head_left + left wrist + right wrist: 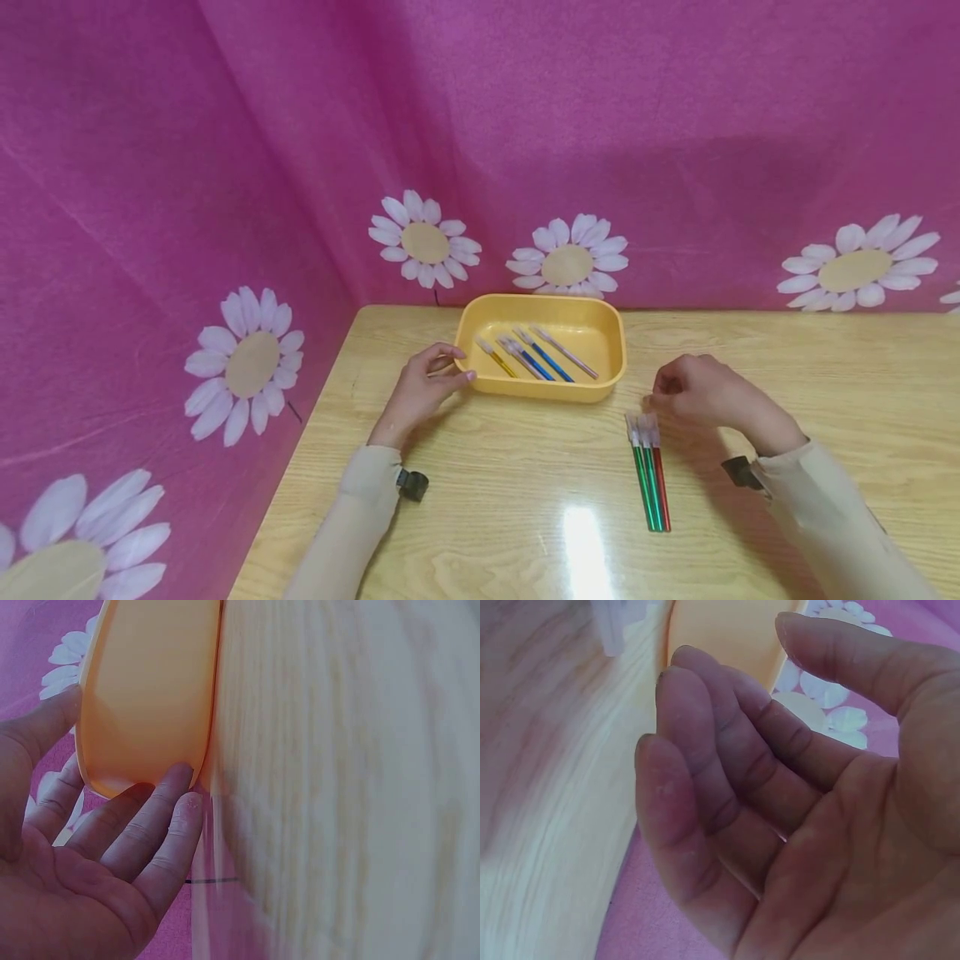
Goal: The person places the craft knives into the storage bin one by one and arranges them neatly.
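A yellow plastic tray point(540, 390) sits at the back of the wooden table. Several slim pen-like sticks point(551, 358) with pale translucent ends lie in it, in gold, blue and pink. My left hand point(423, 387) is at the tray's left end, fingers lightly bent along the side wall and thumb near the front corner. To the right, my right hand point(708, 396) hovers with relaxed, slightly curved fingers, its palm bare in the right wrist view. Just below its fingertips, two green sticks and a red one point(660, 492) lie side by side, pale ends toward the tray.
A pink cloth with white daisies point(567, 262) hangs right behind the tray and along the table's left edge. Light reflects off the front of the wooden table point(487, 517). A dark strap piece point(412, 485) shows at the left wrist.
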The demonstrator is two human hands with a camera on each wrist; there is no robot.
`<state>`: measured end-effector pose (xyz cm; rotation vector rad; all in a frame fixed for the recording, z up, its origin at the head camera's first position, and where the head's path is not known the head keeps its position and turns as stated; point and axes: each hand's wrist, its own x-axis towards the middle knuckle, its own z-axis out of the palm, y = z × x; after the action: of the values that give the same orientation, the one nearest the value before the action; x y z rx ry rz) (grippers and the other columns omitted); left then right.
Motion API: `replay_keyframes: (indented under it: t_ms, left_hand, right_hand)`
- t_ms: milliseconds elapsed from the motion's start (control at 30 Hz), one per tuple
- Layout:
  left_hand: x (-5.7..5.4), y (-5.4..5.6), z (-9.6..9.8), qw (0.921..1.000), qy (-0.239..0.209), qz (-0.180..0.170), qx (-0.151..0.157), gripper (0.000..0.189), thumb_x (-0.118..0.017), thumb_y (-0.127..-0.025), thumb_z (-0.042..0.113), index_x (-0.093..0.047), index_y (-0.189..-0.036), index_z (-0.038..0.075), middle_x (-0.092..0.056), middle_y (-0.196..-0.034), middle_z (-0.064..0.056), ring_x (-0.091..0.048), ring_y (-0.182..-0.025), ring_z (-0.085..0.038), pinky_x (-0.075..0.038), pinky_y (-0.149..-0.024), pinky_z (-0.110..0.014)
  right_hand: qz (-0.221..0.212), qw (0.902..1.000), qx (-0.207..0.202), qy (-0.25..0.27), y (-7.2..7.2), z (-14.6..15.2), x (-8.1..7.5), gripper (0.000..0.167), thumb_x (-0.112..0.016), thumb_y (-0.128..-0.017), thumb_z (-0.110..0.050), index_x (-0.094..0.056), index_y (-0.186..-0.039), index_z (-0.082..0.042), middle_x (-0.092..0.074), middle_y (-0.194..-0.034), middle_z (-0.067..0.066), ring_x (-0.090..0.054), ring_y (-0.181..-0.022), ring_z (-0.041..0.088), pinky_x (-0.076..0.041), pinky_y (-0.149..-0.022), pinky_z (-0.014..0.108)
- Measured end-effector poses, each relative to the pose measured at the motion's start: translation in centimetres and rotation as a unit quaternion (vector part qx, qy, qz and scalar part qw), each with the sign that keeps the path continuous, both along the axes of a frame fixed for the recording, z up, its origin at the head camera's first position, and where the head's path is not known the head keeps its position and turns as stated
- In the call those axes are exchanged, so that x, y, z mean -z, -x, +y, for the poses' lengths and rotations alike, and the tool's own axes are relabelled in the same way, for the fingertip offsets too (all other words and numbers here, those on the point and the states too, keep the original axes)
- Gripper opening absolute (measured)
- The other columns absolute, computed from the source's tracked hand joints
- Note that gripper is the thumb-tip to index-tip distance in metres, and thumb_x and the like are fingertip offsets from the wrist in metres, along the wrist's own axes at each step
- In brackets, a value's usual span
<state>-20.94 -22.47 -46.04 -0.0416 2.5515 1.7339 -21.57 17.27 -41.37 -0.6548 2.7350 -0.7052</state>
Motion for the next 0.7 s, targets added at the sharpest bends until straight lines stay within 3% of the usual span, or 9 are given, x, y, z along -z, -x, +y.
replay_keyframes:
  t_ms: [700]
  left_hand:
    - [-0.2,-0.1,0.0,1.0,0.006,-0.003,-0.001,0.035,-0.081,-0.092,0.019,-0.067,-0.123,0.009,-0.064,-0.142,-0.011,-0.065,-0.133,-0.033,-0.059,-0.103,-0.046]
  right_hand:
    - [0.0,0.9996,0.0,-0.029,-1.3,0.9,1.5,0.018,-0.077,-0.089,-0.023,-0.069,-0.074,-0.017,-0.054,-0.065,-0.008,-0.046,-0.064,0.011,-0.036,-0.057,0.026]
